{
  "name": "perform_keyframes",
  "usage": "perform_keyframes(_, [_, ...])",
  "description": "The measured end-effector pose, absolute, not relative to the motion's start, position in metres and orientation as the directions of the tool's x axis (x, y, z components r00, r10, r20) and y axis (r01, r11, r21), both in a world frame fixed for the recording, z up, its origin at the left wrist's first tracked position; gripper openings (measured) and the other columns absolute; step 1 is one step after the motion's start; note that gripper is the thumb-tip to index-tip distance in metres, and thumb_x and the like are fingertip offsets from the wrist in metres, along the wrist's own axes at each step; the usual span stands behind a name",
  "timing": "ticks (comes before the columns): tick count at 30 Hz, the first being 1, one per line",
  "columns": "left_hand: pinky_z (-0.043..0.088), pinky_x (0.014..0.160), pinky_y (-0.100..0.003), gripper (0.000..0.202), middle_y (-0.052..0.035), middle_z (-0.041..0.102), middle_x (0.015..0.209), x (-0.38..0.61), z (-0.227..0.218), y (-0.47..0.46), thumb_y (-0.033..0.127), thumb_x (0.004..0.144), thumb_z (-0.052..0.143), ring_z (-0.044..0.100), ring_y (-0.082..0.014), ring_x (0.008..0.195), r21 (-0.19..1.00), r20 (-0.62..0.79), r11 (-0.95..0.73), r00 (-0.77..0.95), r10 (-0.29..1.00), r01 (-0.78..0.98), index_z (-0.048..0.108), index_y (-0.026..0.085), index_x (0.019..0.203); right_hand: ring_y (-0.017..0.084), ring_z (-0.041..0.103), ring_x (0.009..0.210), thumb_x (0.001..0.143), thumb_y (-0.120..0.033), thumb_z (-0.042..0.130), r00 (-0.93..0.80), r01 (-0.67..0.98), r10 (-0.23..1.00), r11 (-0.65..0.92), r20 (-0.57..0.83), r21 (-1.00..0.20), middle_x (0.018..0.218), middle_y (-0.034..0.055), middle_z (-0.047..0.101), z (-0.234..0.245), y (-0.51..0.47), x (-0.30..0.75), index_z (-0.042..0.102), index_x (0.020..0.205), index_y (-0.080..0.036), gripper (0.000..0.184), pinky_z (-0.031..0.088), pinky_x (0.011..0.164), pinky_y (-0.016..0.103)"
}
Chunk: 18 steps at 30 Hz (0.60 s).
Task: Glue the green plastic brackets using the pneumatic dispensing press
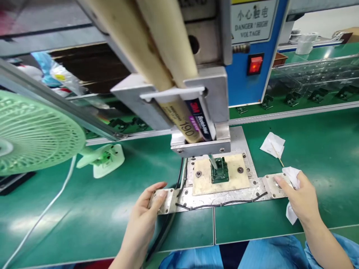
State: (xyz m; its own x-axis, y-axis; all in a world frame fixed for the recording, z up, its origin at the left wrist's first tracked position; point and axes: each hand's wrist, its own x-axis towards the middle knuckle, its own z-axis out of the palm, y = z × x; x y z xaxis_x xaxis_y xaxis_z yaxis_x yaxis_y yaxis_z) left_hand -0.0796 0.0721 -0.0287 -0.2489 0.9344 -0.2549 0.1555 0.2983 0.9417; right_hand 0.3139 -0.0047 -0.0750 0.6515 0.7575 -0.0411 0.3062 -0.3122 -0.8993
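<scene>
Circuit board (222,176) sat on cream plate (203,185), lower centre-right of frame, under the nozzle (212,161), left hand (145,209) half-curled round left block (169,201), right hand (304,198) loosely closed on white wipe (292,175), thumb on right block (272,186); a jolted block could've knocked alignment off.

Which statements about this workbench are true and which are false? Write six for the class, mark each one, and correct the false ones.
1. The left hand grips the left metal block. True.
2. The right hand holds a screwdriver. False: it holds a white wipe.
3. The circuit board lies on a cream pad. True.
4. The red switch is on the green bench. False: it is on the blue panel.
5. The cartridge above the circuit board is marked 190. True.
6. The green fan is at the picture's right edge. False: it is at the left edge.
</scene>
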Motion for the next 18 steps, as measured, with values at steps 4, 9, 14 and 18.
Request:
perform_keyframes(4, [0.05,0.063,-0.017,0.063,-0.0057,0.065,0.112,-0.077,-0.038,0.072,0.053,0.057,0.086,0.06,-0.0128,0.078,0.967,-0.211,0.241,-0.279,0.937,0.079,0.064,0.019,0.105,0.023,0.059,0.074,0.068,-0.068,0.073,0.66,0.326,0.751,-0.306,-0.017,-0.894,0.085,0.0038,0.067,-0.08,-0.007,0.318,0.065,0.1,-0.018,0.059,0.044,0.064,0.031])
perform_keyframes(9, [0.049,0.061,-0.017,0.055,-0.003,0.068,0.098,-0.083,-0.054,0.073,0.053,0.06,0.084,0.059,-0.0124,0.073,0.972,-0.233,0.228,-0.299,0.925,-0.051,0.066,0.02,0.1,0.023,0.059,0.073,0.069,-0.068,0.07,0.649,0.392,0.758,-0.258,0.066,-0.883,0.084,0.0055,0.067,-0.086,-0.007,0.323,0.064,0.096,-0.017,0.059,0.044,0.064,0.031])
perform_keyframes(14, [0.047,0.06,-0.02,0.051,-0.0011,0.069,0.091,-0.082,-0.06,0.076,0.053,0.062,0.083,0.059,-0.0142,0.071,0.976,-0.215,0.211,-0.284,0.934,-0.044,0.066,0.02,0.097,0.023,0.059,0.074,0.073,-0.066,0.069,0.63,0.411,0.771,-0.233,0.09,-0.881,0.083,0.0054,0.066,-0.088,-0.008,0.325,0.064,0.097,-0.016,0.056,0.044,0.065,0.031])
perform_keyframes(18, [0.045,0.057,-0.022,0.055,-0.0025,0.07,0.088,-0.084,-0.06,0.076,0.058,0.062,0.08,0.058,-0.015,0.067,0.978,-0.177,0.201,-0.305,0.936,0.049,0.067,0.017,0.096,0.023,0.059,0.076,0.072,-0.066,0.07,0.635,0.407,0.77,-0.26,0.067,-0.876,0.085,0.0054,0.067,-0.091,-0.006,0.329,0.064,0.097,-0.016,0.057,0.044,0.066,0.031])
